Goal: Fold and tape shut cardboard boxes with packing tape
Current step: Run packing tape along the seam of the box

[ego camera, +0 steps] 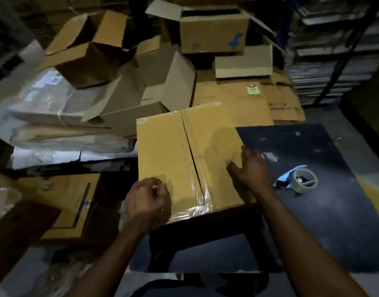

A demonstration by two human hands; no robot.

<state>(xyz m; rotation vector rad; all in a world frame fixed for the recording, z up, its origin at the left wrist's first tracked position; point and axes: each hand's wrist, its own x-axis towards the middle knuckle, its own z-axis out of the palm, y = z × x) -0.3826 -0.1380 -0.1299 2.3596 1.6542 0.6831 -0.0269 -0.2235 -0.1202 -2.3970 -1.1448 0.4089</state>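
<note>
Here's the cardboard box (184, 155), flaps folded shut, sitting partly on the near-left corner of the dark tabletop (325, 202) and hanging out past its left edge, and a strip of clear packing tape (194, 159) runs right down the centre seam and wraps over the near edge, where it wrinkles and catches the light. The left hand (144, 203) is at the box's near-left corner, fingers curled in with thumb and fingertips pinched together right at the cardboard; whether that grip has anything in it, I cannot tell. The right hand (249, 168) is over on the box's right side, grip released, fingers spread and pressed flat against the top flap near its edge. Just beside it to the right, apart from the box, a tape roll (303, 180) lies on the tabletop with a blue piece next to it. Beyond the box there's a heap of open and flattened cartons (124, 67), one printed with a blue mark, and plastic-wrapped bundles (47, 95) stacked to the left
</note>
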